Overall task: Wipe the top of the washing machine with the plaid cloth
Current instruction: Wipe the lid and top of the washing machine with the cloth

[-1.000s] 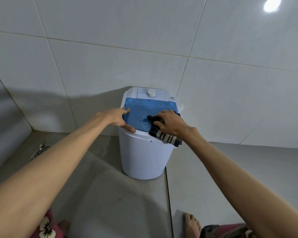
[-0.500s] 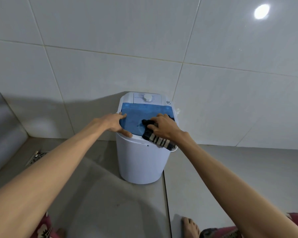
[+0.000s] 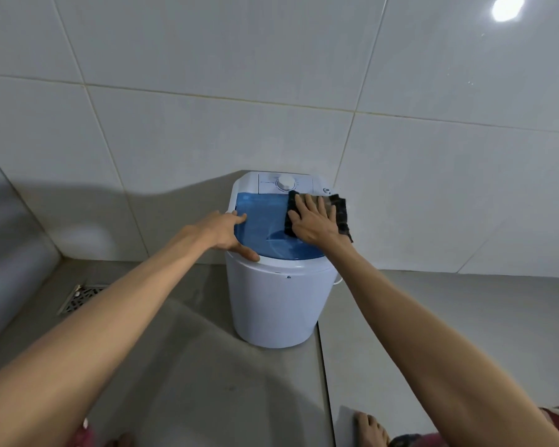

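Observation:
A small white washing machine point(image 3: 278, 304) stands on the floor against the tiled wall, with a blue see-through lid point(image 3: 260, 225) and a white dial point(image 3: 285, 182) at the back. The dark plaid cloth point(image 3: 342, 211) lies spread over the lid's far right part, one edge hanging past the machine's right side. My right hand point(image 3: 312, 221) lies flat on the cloth with fingers stretched out, pressing it down. My left hand point(image 3: 228, 235) rests on the lid's left front rim, thumb on the white edge, holding nothing.
A metal floor drain point(image 3: 81, 296) sits at the left near the wall corner. Grey floor tiles surround the machine. My bare toes point(image 3: 370, 429) show at the bottom edge. White wall tiles rise right behind the machine.
My right hand has slid from the lid's front edge to its far right part, and the cloth went from bunched in the fingers to spread flat beneath the palm. My left hand stays on the left rim.

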Demonstrator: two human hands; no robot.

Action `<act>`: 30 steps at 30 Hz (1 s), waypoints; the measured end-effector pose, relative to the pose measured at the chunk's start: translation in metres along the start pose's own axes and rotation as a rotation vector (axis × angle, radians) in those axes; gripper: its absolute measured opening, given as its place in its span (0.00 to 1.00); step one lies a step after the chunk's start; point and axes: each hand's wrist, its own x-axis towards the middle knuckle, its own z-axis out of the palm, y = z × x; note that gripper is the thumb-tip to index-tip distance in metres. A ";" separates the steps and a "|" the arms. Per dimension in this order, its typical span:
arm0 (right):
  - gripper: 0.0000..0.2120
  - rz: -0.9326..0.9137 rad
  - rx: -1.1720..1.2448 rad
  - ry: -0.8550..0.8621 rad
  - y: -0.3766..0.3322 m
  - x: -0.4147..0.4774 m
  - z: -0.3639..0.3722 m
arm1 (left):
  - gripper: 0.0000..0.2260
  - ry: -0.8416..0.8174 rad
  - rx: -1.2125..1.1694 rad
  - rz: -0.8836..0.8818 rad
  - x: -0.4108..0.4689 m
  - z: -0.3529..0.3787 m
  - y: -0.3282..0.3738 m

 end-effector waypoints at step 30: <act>0.18 0.076 -0.095 0.311 -0.009 0.059 -0.015 | 0.61 -0.143 0.001 -0.065 0.031 -0.030 -0.005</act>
